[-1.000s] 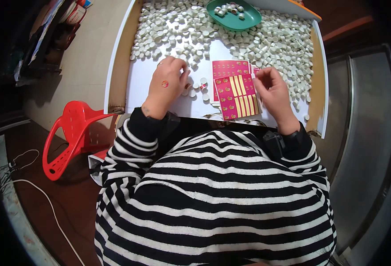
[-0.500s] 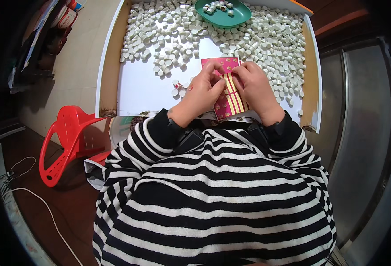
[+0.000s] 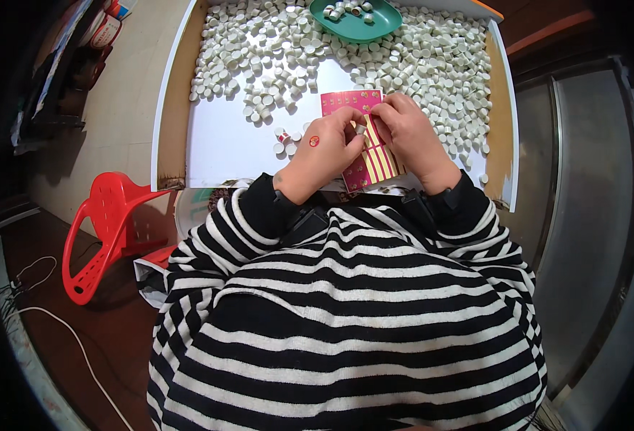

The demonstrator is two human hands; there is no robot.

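My left hand is closed, with a small white cylindrical cap pinched between thumb and fingers. A small round red sticker is stuck on the back of that hand. Close beside it, my right hand has its thumb and fingertips drawn together over a sticker sheet; whatever they grip is too small to make out. The sheet is magenta with cream stripes and lies under both hands, which cover part of it. Left of my left hand, a cap with a red-and-white label lies among several plain ones.
Many white caps are heaped over the back and right of a white, wood-sided tray. A green dish at the far side holds several caps. A red plastic chair stands on the floor at left, near a white cable.
The cap in my left hand now shows more clearly between the fingertips. Both hands stay over the sheet with small finger shifts, and the whole view has moved slightly.
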